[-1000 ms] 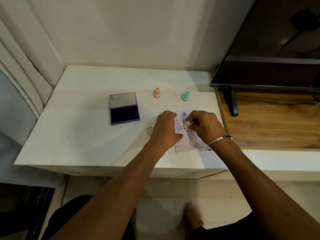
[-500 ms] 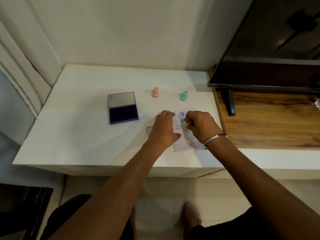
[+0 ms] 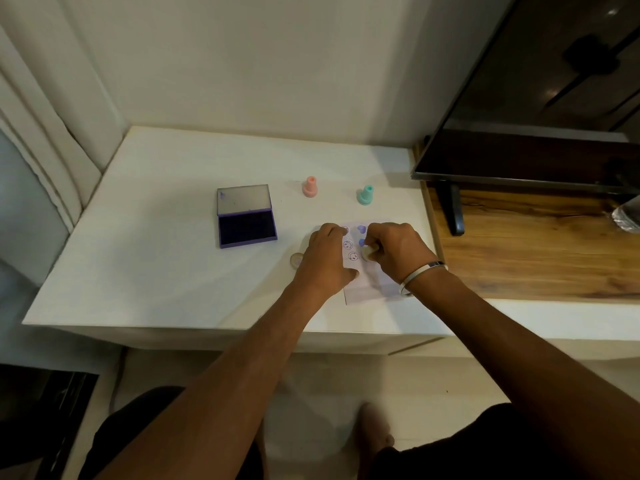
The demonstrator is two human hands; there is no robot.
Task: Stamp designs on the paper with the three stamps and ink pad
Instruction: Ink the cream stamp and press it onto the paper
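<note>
A small pale paper (image 3: 372,289) lies near the front edge of the white table (image 3: 166,271), bearing smiley prints and purple blotches. My left hand (image 3: 327,261) lies flat on the paper's left side, pressing it down. My right hand (image 3: 394,252) grips a cream stamp (image 3: 367,252) whose base is against the paper. A pink stamp (image 3: 310,187) and a teal stamp (image 3: 365,194) stand upright behind the paper. The purple ink pad (image 3: 246,216) lies open to the left, lid raised.
A round cream cap (image 3: 297,260) lies on the table just left of my left hand. A dark TV screen (image 3: 540,98) on a black stand (image 3: 452,211) rests on a wooden surface (image 3: 536,251) at right. A wall rises behind.
Both hands and the cream stamp stay in the same spot on the paper; only the camera view has shifted slightly.
</note>
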